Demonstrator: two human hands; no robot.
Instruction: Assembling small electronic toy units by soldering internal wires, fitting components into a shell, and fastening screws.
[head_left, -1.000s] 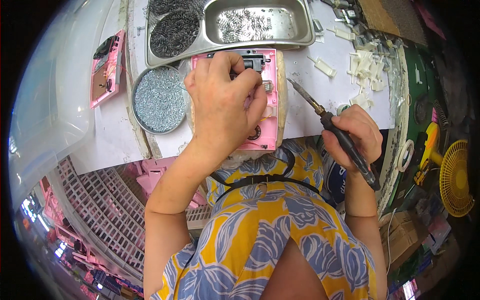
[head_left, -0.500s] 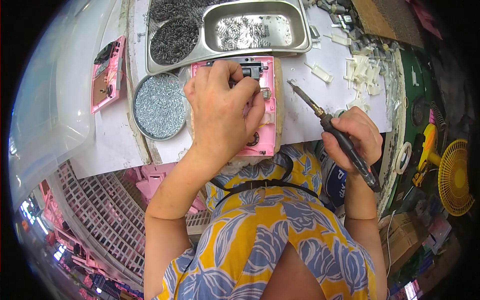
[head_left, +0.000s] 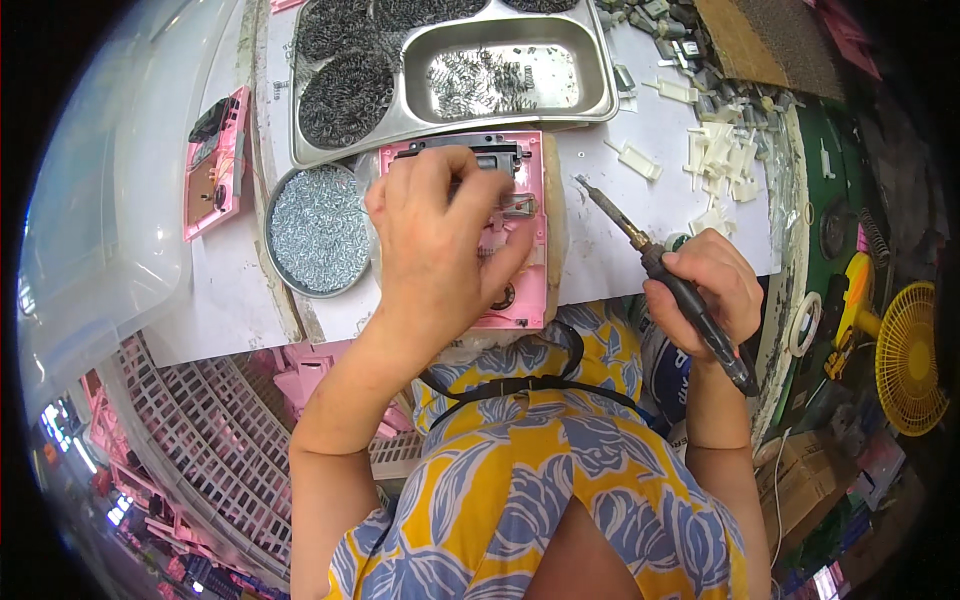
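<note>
A pink plastic housing (head_left: 533, 275) lies in front of me with black and metal parts fitted in it. Over it is my left hand (head_left: 425, 225), fingers bent and the thumb apart from the index finger; the thumb is blurred. I see nothing held between them. By these fingertips sits a small metal part (head_left: 517, 206), and a black mechanism (head_left: 490, 150) spans the housing's far end, partly covered by the hand. My right hand (head_left: 718, 290) is closed around the black handle of a soldering iron (head_left: 690, 300). The iron's tip points up and left, beside the housing without touching it.
A steel tray (head_left: 590, 100) of dark springs stands behind the housing. A round tin (head_left: 320, 230) of small screws sits left, near another pink housing (head_left: 220, 165). White plastic parts (head_left: 720, 155) are heaped at right. A yellow fan (head_left: 908, 358) and a slatted basket (head_left: 220, 430) flank me.
My left thumb has moved away from the index finger, showing more of the small metal part. The bench has shifted slightly down in view. My right hand keeps its hold on the soldering iron.
</note>
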